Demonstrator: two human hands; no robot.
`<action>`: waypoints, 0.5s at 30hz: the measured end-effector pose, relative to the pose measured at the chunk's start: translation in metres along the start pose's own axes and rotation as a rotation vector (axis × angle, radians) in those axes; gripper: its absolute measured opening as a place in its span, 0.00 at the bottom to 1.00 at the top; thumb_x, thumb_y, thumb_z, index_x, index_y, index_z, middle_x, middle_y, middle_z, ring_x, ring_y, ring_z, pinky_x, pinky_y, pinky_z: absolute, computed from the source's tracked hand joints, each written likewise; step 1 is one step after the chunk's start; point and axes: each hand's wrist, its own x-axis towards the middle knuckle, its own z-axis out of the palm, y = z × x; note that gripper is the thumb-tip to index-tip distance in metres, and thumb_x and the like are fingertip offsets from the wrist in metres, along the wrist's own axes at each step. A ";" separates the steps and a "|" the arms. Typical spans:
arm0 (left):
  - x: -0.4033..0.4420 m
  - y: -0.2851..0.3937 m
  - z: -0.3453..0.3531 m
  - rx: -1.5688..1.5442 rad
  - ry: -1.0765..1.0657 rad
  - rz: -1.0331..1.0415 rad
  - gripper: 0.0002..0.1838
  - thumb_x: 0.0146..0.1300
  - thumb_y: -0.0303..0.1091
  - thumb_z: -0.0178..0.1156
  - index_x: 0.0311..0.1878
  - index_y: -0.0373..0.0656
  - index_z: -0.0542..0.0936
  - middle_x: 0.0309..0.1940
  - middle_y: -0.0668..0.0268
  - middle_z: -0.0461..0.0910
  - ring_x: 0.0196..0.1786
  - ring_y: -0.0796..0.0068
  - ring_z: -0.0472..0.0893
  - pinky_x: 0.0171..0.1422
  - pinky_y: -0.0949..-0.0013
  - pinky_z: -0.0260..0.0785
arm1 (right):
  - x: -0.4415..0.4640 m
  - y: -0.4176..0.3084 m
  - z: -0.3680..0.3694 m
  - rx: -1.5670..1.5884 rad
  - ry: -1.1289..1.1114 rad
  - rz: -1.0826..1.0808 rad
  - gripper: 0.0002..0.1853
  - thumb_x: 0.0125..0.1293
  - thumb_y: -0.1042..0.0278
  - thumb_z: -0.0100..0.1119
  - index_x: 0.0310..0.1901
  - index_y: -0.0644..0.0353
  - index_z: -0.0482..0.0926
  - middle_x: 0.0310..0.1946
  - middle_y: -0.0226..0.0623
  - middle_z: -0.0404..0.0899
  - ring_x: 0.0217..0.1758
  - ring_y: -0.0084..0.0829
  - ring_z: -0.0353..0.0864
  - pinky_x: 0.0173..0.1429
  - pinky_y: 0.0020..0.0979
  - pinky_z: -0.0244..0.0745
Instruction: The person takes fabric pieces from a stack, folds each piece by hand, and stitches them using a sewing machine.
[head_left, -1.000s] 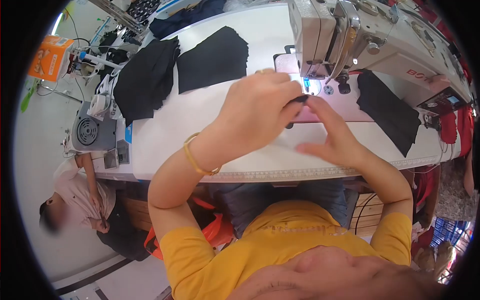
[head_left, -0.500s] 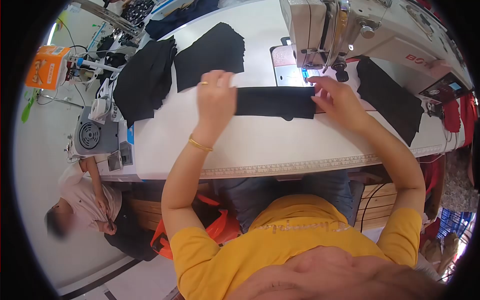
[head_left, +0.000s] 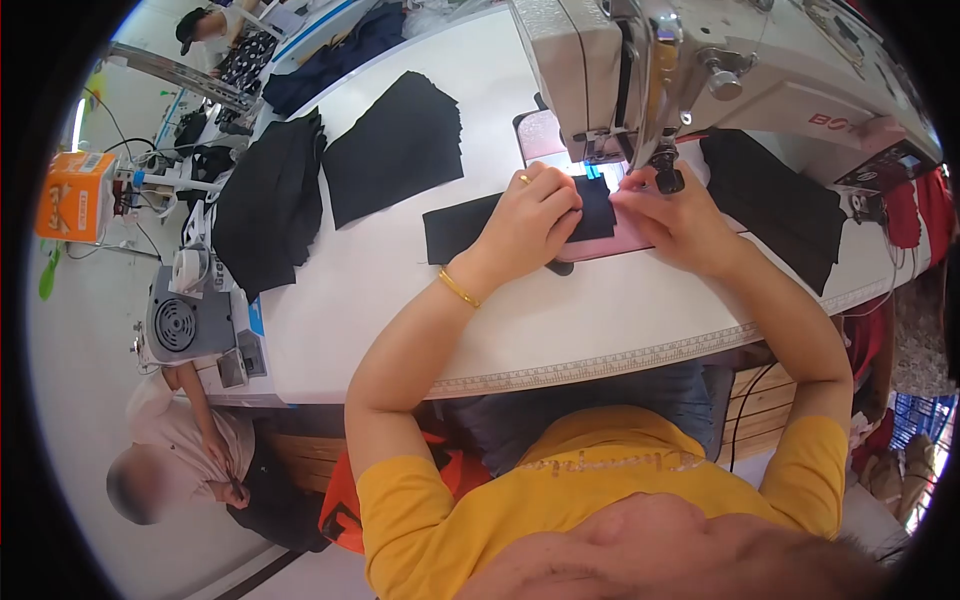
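Note:
A folded strip of black fabric (head_left: 455, 232) lies at the sewing machine (head_left: 585, 75), its right end beside the lit needle area. My left hand (head_left: 530, 222) is on top of the strip with its fingers curled and pressed onto the cloth. At the strip's right end, my right hand (head_left: 680, 222) pinches close to the edge, just under the presser foot area. The machine's head partly covers those fingertips, and the exact grip on the edge is hard to see. The pink machine bed plate (head_left: 625, 240) shows between both hands.
Black fabric pieces lie in a stack (head_left: 268, 205) and a flat pile (head_left: 395, 150) on the left of the white table (head_left: 350, 320). Another black piece (head_left: 775, 205) lies right. A ruler tape (head_left: 560, 372) runs along the front edge. A person (head_left: 195, 440) sits at left.
My left hand has moved right along the strip, from its left end to near the needle. The strip has shifted to the left and tilted. The camera view has also shifted slightly.

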 end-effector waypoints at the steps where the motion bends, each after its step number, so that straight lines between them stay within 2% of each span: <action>1: 0.000 0.001 -0.001 -0.003 -0.001 -0.004 0.08 0.53 0.24 0.65 0.35 0.40 0.76 0.39 0.64 0.74 0.46 0.60 0.74 0.53 0.62 0.69 | -0.001 0.001 0.002 -0.028 0.028 0.047 0.18 0.53 0.81 0.65 0.47 0.54 0.83 0.50 0.38 0.79 0.49 0.43 0.76 0.54 0.42 0.70; 8: 0.001 0.004 0.000 -0.005 0.012 0.023 0.08 0.51 0.25 0.67 0.31 0.40 0.76 0.36 0.62 0.73 0.43 0.59 0.75 0.49 0.62 0.71 | 0.005 -0.005 -0.002 -0.082 -0.013 -0.004 0.18 0.53 0.80 0.66 0.47 0.55 0.83 0.49 0.39 0.79 0.55 0.44 0.74 0.56 0.43 0.70; 15: 0.000 0.004 -0.001 0.009 0.014 0.041 0.08 0.52 0.26 0.66 0.35 0.41 0.77 0.36 0.64 0.73 0.42 0.61 0.74 0.50 0.61 0.68 | 0.001 -0.010 -0.001 0.049 -0.017 -0.086 0.15 0.50 0.79 0.68 0.42 0.59 0.82 0.46 0.38 0.77 0.49 0.45 0.78 0.55 0.43 0.72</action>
